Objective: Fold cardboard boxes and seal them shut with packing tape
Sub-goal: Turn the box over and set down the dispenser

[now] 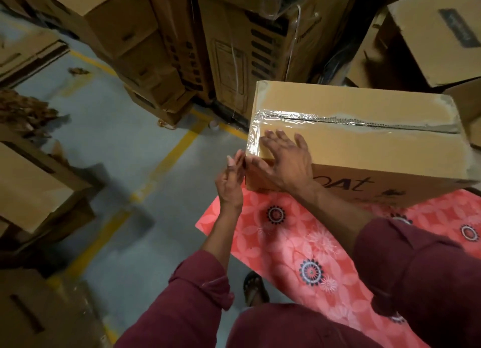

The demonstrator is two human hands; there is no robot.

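Maroon sleeve [416, 275], both hands' fingers apart — flat on taped box [377, 150], "oat" legible

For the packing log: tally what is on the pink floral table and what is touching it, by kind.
Cardboard box on the table: 1
Clear tape strips on the box, one along the seam, one down the left edge: 2
Hands on the box, left hand, right hand: 2
Total: 5
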